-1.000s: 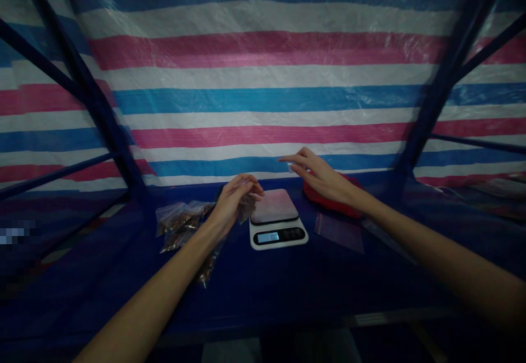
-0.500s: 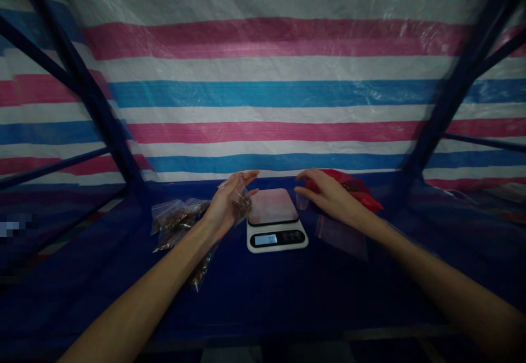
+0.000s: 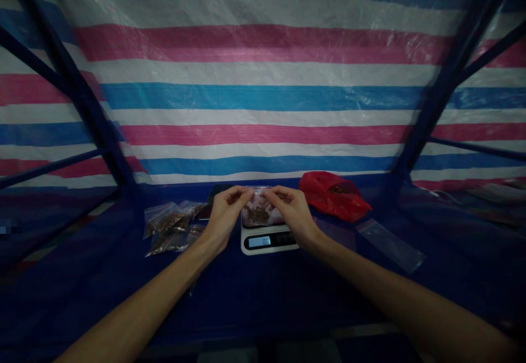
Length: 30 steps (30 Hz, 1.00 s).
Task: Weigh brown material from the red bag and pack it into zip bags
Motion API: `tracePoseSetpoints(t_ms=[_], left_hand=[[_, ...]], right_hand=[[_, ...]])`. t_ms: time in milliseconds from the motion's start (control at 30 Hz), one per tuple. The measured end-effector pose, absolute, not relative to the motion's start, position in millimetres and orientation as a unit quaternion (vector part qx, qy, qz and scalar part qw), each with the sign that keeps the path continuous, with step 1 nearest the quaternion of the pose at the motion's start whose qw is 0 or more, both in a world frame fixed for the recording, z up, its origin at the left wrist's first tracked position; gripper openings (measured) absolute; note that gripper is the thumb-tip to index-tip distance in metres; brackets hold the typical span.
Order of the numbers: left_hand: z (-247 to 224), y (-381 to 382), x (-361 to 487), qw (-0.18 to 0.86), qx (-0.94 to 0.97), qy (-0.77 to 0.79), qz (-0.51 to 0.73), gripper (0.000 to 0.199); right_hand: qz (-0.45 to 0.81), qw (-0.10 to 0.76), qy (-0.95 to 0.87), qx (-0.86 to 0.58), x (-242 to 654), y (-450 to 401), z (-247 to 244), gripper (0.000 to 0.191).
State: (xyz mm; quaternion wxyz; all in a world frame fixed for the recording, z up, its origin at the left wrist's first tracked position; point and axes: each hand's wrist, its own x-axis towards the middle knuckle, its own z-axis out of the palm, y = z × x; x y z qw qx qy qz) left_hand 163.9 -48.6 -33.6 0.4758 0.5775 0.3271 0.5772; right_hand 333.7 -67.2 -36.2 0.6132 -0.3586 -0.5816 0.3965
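Between my two hands hangs a clear zip bag (image 3: 258, 213) with brown bits in its lower part. My left hand (image 3: 224, 209) pinches its top edge at the left corner, and my right hand (image 3: 292, 209) pinches the same edge at the right. Thumbs and forefingers are closed along the strip. Right behind the bag sits a white kitchen scale (image 3: 250, 249), its lit display reading 0.0. The bag covers much of the weighing plate; whether it touches the plate I cannot tell.
Several filled zip bags (image 3: 170, 223) lie left of the scale. A red plastic bag (image 3: 335, 196) with brown contents stands open at the back right. Flat, clear zip bags, one of them (image 3: 392, 245) farther right, rest on the blue tabletop (image 3: 263, 303).
My right hand has left the small clear cup and moved left onto the zip bag. My left hand has brought that bag over the scale, and both hands now hold its top.
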Motion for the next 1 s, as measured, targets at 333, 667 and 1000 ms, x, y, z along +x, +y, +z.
tracePoseSetpoints(t_ms=[333,667,1000], left_hand=[[-33.7,-50.6,164.5,0.426,0.577,0.285,0.635,0.022],[-33.1,-56.6,168.4,0.399,0.66,0.29,0.566,0.029],[-28.9,-61.4,166.3,0.41,0.72,0.253,0.499,0.03]], right_hand=[[0.418,0.623,-0.548,-0.369,333.1,-68.3,-27.1,0.028],[0.459,0.603,-0.575,-0.309,327.0,-72.9,-34.7,0.032],[0.415,0.562,-0.646,-0.307,332.0,-81.1,-29.4,0.033]])
